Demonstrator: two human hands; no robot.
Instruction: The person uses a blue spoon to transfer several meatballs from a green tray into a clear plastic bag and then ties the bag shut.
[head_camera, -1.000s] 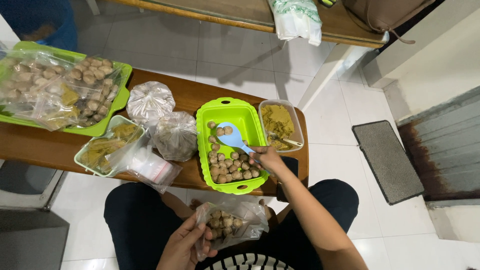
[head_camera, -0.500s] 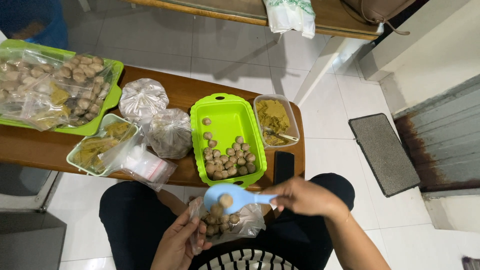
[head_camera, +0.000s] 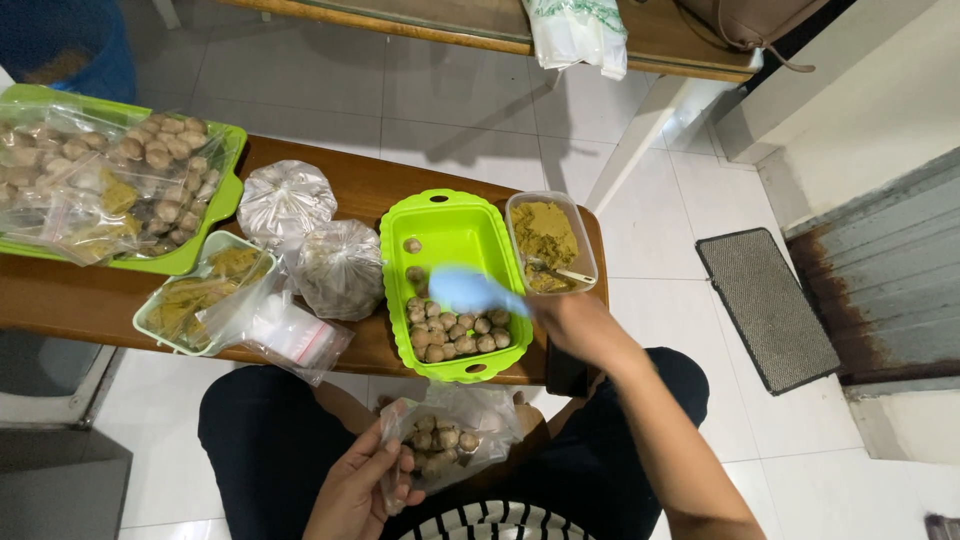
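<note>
My left hand (head_camera: 362, 487) holds a clear plastic bag (head_camera: 447, 441) with several brown meatballs in it, above my lap. My right hand (head_camera: 572, 325) grips a light blue spoon (head_camera: 470, 290), blurred, over the lime green tub (head_camera: 452, 226) on the wooden table (head_camera: 70, 300). Several meatballs (head_camera: 455, 332) lie in the near half of that tub, and two sit apart further back.
A clear container of yellow-brown powder (head_camera: 545, 235) stands right of the tub. Two tied plastic bags (head_camera: 312, 235), a small green tray with zip bags (head_camera: 210, 300) and a big green tray of bagged meatballs (head_camera: 110, 185) lie to the left. A grey mat (head_camera: 765, 305) lies on the white tiled floor.
My right hand has carried the blue spoon from over the bag in my lap back up over the green tub. The bag stays in my left hand.
</note>
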